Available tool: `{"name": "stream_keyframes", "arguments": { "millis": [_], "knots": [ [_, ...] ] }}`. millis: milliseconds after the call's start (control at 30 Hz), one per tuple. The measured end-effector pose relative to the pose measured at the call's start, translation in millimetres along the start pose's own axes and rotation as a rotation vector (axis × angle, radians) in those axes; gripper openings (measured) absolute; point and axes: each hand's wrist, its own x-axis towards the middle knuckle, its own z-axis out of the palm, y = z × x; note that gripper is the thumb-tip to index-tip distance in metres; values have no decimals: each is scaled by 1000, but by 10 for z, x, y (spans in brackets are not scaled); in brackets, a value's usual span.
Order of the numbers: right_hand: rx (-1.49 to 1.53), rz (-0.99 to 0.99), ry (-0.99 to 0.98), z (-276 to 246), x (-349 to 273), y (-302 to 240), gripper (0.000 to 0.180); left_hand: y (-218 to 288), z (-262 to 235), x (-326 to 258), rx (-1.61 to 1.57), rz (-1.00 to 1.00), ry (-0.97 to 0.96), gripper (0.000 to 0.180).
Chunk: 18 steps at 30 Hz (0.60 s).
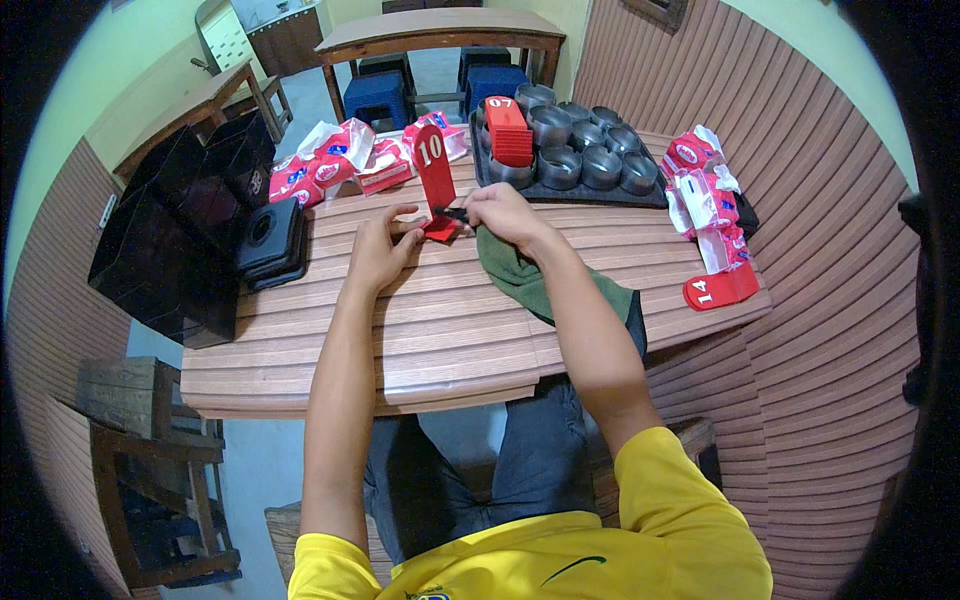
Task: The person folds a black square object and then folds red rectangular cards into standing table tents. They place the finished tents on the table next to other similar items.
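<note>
left hand (380, 250) steadies base of upright red plastic number stand (435, 175) | right hand (500, 212) pinches small dark tool (455, 213) | green cloth (525, 280) on ribbed wooden worktop (450, 340)

Eatery — table number stands (436, 165), steel cups (585, 145)

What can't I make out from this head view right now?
- Small dark tool in right hand: too small to identify.
- Base of red sign: covered by both hands; left hand.
- Green cloth: partly under the right forearm.
- Metal cups: insides too small to see.
</note>
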Motion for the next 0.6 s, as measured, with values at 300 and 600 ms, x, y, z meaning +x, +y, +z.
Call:
{"name": "stream_keyframes", "arguments": {
  "millis": [300, 600],
  "knots": [
    [-126, -86, 174, 33, 113, 144, 20, -71, 5, 26, -51, 49, 10, 30],
    [-267, -219, 129, 152, 88, 146, 25, 141, 70, -80, -109, -28, -103, 17]
  ]
}}
